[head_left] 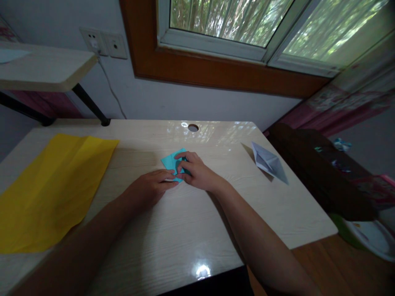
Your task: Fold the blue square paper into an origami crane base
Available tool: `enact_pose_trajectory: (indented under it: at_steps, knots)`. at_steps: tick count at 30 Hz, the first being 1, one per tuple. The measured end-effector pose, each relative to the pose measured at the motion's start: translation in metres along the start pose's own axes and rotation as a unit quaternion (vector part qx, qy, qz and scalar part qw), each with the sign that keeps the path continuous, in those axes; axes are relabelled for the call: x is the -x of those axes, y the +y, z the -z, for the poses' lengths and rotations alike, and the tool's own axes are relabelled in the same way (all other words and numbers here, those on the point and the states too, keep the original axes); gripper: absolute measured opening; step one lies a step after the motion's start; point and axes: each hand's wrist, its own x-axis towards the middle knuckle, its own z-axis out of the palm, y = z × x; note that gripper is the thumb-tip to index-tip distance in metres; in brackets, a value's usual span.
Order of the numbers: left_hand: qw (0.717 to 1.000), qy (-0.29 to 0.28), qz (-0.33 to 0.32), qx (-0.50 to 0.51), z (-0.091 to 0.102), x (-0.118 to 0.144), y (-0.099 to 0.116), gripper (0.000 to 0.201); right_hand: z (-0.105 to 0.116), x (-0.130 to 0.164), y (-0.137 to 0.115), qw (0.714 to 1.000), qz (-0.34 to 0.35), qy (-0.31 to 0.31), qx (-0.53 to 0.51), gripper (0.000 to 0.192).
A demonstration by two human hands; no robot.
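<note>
A small folded turquoise paper (169,161) lies on the pale wooden desk (173,230). My right hand (196,171) pinches its right part between thumb and fingers. My left hand (151,186) lies flat on the desk, with its fingertips pressing the paper's near edge. Both hands cover much of the paper.
A large creased yellow sheet (52,185) lies at the desk's left. A folded white paper shape (269,161) sits at the right. A cable hole (193,128) is at the back edge. A dark chair (321,168) stands right of the desk; a side shelf (43,68) is at upper left.
</note>
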Motion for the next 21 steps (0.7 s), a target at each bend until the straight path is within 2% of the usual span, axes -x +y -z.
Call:
enact_pose_trajectory:
  at_steps: [5,13,18,21]
  knots:
    - [1.000,0.001,0.009,0.014,-0.001,0.000,0.001,0.037,0.000,-0.001,0.001,0.998,-0.020,0.037,-0.038,0.015]
    - [1.000,0.004,0.002,0.020,-0.005,0.004,-0.004,0.045,0.010,0.003,0.025,0.987,-0.057,0.106,-0.105,0.037]
    - [1.000,-0.001,-0.001,0.013,-0.007,0.005,-0.006,0.045,0.011,0.004,0.025,0.981,-0.094,0.098,-0.142,0.036]
    - [1.000,0.001,-0.012,0.020,-0.009,0.006,-0.007,0.045,0.009,0.004,0.025,0.981,-0.111,0.090,-0.130,0.028]
